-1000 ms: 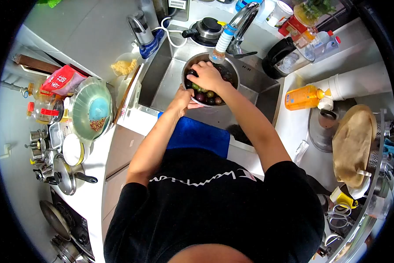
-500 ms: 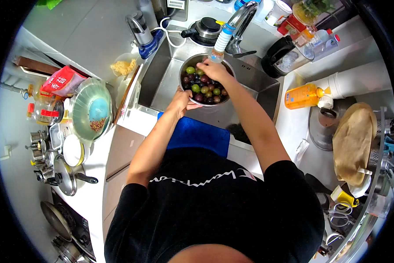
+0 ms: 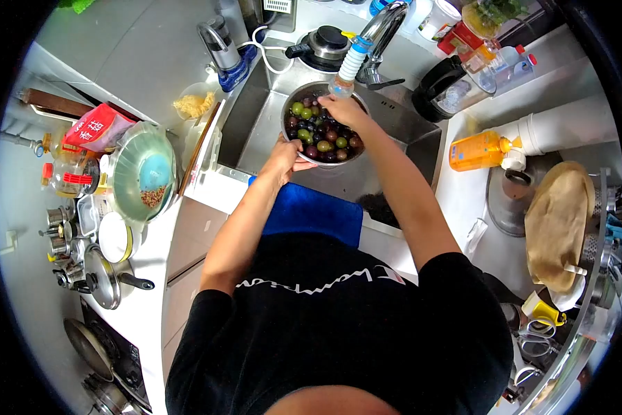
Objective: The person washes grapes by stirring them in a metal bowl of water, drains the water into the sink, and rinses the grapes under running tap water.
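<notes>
My left hand (image 3: 282, 160) grips the near-left rim of a round metal bowl (image 3: 303, 95), its thumb over the edge and fingers beneath. Green, red and near-black grapes (image 3: 323, 131) fill the bowl, which is held over the sink (image 3: 252, 135). My right hand (image 3: 345, 111) reaches into the bowl's far right side, touching the grapes. Most of its fingers are hidden, so I cannot tell whether they close on any. Just above that hand hangs the faucet's flexible spout (image 3: 352, 66); whether water runs is unclear.
A blue cloth (image 3: 311, 214) hangs over the sink's front edge. Left of the sink stand a pale green bowl (image 3: 127, 162) and a lidded pan (image 3: 103, 277). On the right are an orange bottle (image 3: 477, 151) and a black-handled pitcher (image 3: 442, 90). A small appliance (image 3: 327, 45) sits behind.
My right hand has moved slightly up and right within the bowl, and the grapes have shifted. My left hand still holds the rim in nearly the same place.
</notes>
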`<state>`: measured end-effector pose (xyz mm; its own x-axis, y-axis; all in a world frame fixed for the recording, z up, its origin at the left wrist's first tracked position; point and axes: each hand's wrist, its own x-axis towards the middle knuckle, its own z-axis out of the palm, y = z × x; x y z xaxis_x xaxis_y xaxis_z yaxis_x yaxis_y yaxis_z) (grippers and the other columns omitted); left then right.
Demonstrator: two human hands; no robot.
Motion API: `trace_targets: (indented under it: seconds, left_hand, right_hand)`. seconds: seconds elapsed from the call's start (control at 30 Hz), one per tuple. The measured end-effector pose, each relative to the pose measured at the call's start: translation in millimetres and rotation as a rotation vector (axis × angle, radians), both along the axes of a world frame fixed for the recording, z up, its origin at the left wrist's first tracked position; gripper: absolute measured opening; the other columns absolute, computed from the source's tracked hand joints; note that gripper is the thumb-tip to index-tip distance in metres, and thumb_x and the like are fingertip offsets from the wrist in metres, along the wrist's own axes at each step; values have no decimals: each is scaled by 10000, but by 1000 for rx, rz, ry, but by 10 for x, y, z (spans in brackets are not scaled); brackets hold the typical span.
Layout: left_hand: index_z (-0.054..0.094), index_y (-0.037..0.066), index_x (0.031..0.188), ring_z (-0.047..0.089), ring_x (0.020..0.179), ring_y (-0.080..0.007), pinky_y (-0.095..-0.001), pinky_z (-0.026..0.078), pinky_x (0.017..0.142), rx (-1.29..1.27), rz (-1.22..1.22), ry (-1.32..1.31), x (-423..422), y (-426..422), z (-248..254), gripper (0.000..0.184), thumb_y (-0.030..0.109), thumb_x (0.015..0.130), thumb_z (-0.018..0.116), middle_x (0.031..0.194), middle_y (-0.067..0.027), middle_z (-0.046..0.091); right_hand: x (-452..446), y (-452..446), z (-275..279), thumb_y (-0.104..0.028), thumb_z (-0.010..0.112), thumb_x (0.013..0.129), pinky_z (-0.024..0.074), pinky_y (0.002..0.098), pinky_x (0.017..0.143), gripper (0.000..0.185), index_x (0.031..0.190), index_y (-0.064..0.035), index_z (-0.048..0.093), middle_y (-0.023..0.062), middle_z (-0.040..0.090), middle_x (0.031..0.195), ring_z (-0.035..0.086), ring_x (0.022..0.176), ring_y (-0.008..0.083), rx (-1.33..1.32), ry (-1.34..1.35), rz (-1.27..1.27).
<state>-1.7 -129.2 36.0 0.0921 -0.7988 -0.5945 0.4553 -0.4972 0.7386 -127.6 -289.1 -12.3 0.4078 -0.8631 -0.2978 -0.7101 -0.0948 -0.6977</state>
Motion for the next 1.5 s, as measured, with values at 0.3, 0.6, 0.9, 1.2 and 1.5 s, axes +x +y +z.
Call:
trace_targets:
  seconds: [0.3,0.6,0.9,1.2,1.5]
  left_hand:
    - [270,-51,1085,617,676,-295,-372,556,585,-12,-26,41,72,57,-83,376,29,738,390,843,-207,550]
    - [371,-65,1073,620,681,-284,-366,554,574,18,-2,19,-46,-38,-80,341,32,747,382,831,-201,571]
    - [372,-58,1114,625,687,-275,-326,561,569,-30,71,38,58,-41,-168,360,37,767,360,850,-204,587]
    - [347,-54,1148,621,716,-290,-324,561,567,-36,152,81,-106,49,-102,384,17,771,358,924,-247,557]
    - [244,44,1283,568,937,-285,-360,534,676,-43,-263,196,167,120,-71,643,501,848,371,1154,-212,461]
  right_hand:
    - [-97,456,531,-388,560,753,402,356,819,446,1048,-54,549,167,543,1007,525,952,295,-249,158,451]
    - [105,314,385,-442,447,807,367,364,885,516,1118,-34,503,190,520,1106,492,1030,315,-139,144,71]
    - [-261,708,499,-274,545,774,294,378,972,470,1197,-100,439,180,415,1232,365,1160,324,-463,97,421]
    - [-490,715,525,-189,496,760,418,392,803,411,1111,23,458,202,540,1029,527,915,338,378,-483,-525]
    - [-867,388,254,-186,460,755,432,366,666,302,925,49,541,195,580,851,574,758,257,-32,-96,-236]
